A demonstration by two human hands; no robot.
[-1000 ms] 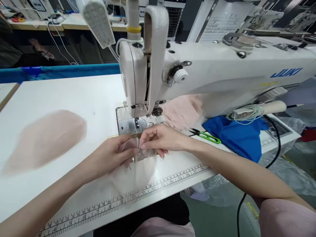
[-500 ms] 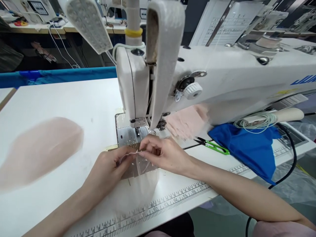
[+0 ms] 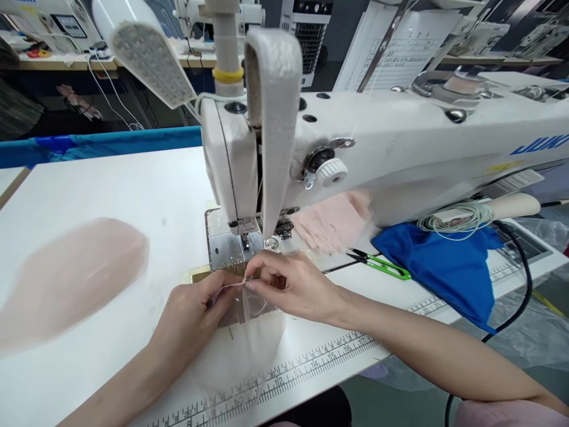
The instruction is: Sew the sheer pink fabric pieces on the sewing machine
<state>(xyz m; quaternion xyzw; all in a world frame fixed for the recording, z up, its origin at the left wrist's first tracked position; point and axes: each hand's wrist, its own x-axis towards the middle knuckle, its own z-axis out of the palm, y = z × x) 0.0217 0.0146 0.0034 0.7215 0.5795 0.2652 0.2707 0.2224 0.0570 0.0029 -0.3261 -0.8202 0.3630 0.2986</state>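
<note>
My left hand (image 3: 191, 314) and my right hand (image 3: 288, 284) meet just in front of the needle plate (image 3: 224, 249) of a white sewing machine (image 3: 355, 148). Both pinch the top edge of a sheer pale pink fabric piece (image 3: 249, 350) that hangs down over the table's ruler strip. A thin folded strip of the fabric stretches between the two sets of fingertips. The presser foot (image 3: 245, 237) stands a little behind my fingers.
A pile of sheer pink pieces (image 3: 66, 279) lies at the left of the white table (image 3: 111, 184). Behind the machine's arm lie more pink pieces (image 3: 333, 222), green thread snips (image 3: 382, 265), a blue cloth (image 3: 440, 261) and a coiled cord (image 3: 457, 214).
My hands have drawn closer together and slightly up toward the presser foot, with the fabric edge pinched tighter between them. The view has shifted a little.
</note>
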